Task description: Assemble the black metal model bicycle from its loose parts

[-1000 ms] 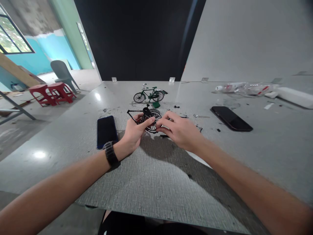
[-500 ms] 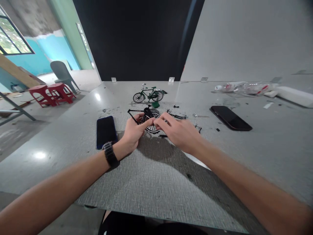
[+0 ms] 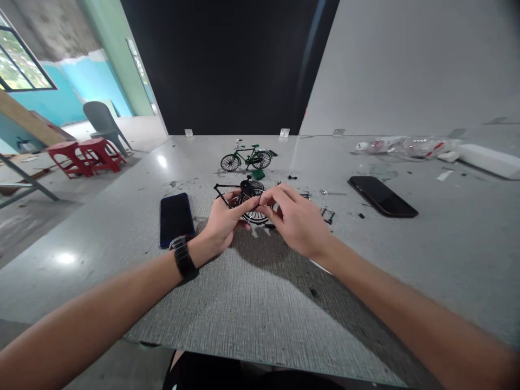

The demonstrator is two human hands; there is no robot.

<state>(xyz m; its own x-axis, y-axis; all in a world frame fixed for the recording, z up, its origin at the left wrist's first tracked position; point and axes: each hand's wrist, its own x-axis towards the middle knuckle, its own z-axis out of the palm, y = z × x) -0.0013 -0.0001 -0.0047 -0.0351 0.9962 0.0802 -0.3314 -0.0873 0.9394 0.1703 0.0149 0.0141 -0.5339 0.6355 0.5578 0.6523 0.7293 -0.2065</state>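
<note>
A small black model bicycle frame [image 3: 226, 187] with a spoked wheel [image 3: 257, 214] is held above the tabletop by my left hand [image 3: 223, 218], its thumb pressed along the wheel side. My right hand [image 3: 296, 216] pinches at the wheel's hub area, fingertips close to my left thumb; whatever is between them is too small to make out. Just beyond stands a green model bicycle [image 3: 248, 157], upright, with a small green piece [image 3: 258, 174] in front of it. Small black parts [image 3: 327, 215] lie to the right of my right hand, partly hidden by it.
One phone [image 3: 176, 219] lies left of my left hand, another phone [image 3: 382, 196] to the right. Clear plastic packaging [image 3: 420, 146] and a white foam piece [image 3: 489, 160] lie at the back right. A black panel [image 3: 235, 65] rises behind the table [image 3: 195, 319].
My right hand has shifted slightly, its fingers bending more around the wheel's centre. The black bicycle has tilted a little, and fingers of my left hand now show below the wheel.
</note>
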